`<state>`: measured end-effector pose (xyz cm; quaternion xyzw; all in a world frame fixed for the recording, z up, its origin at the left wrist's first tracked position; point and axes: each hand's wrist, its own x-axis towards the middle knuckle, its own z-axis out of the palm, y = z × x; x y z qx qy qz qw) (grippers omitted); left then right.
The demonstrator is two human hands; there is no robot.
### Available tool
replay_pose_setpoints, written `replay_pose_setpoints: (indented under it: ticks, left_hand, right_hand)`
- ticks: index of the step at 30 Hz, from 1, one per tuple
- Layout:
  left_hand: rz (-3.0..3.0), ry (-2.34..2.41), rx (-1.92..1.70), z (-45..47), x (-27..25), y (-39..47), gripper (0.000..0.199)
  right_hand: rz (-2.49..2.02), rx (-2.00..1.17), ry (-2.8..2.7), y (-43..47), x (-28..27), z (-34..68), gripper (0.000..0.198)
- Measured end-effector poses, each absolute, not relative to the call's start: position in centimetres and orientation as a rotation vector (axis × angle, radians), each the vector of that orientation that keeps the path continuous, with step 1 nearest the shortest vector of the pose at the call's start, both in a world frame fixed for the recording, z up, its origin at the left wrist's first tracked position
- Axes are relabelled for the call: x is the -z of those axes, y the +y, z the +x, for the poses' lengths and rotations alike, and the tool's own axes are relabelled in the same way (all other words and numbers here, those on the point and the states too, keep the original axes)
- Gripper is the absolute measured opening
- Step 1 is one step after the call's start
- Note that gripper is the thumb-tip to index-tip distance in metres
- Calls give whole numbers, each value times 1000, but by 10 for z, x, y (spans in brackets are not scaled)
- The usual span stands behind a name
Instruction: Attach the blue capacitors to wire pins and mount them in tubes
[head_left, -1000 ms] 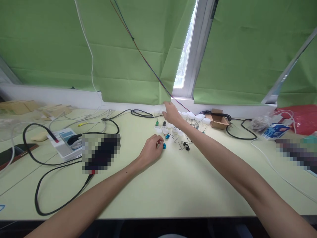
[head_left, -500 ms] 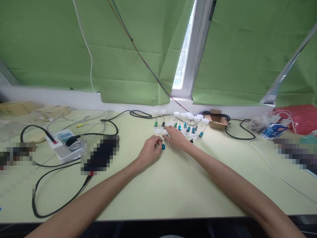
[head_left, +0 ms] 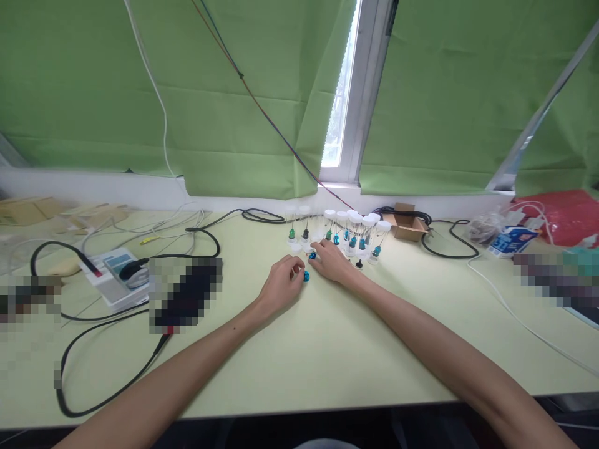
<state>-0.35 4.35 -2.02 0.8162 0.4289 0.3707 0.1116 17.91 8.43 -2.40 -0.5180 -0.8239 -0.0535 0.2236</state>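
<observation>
My left hand (head_left: 281, 282) rests on the table with its fingers curled and pinched at a small teal-blue piece (head_left: 306, 275). My right hand (head_left: 330, 260) reaches in from the right, thumb and index finger closing at another small blue piece (head_left: 312, 255); their exact contact is too small to see well. Behind the hands stands a group of clear vials (head_left: 377, 242) with white caps, holding thin-stemmed pieces with teal, green or black bases. A round clear-white lid (head_left: 296, 248) lies between the left hand and the vials. A small black piece (head_left: 359, 264) sits beside my right wrist.
An open cardboard box (head_left: 408, 226) and coiled black cables are at the back right. On the left lie a white device (head_left: 115, 280), a blurred-out dark object (head_left: 187, 293) and looped black cable. A red bag (head_left: 561, 218) is at far right.
My right hand has drawn slightly back, and a blue piece now shows at its fingertips. My left hand keeps its pinch. The whole view has shifted slightly.
</observation>
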Motion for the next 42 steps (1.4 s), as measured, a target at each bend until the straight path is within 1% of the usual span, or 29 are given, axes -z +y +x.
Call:
replay_pose_setpoints:
  ticks: [13,18,25,30,32,37,42]
  left_hand:
    - [2386,1284,-1079,-4,20,44,17]
    - [2367,1274,-1115,-4,20,43,16]
    - [2290,1214,-1141,-3,12,35,16]
    - [2431,1034,-1053,2,10,25,27]
    - [2460,1012,-1022,4,11,24,25]
    - [2490,993,-961,5,12,27,10]
    - [2500,955,-910,4,11,26,11]
  right_hand:
    - [-1407,86,-2289,80,18,177,26]
    - [-1365,56,-2237,75,10,178,27]
    - [-1208,-207,-2091,39,1,185,25]
    - [-1162,-430,-1953,14,4,189,30]
    - [-1153,-478,-1923,10,6,188,29]
    - [-1100,-503,-1966,4,11,186,24]
    - [-1080,-445,-2053,0,9,188,25]
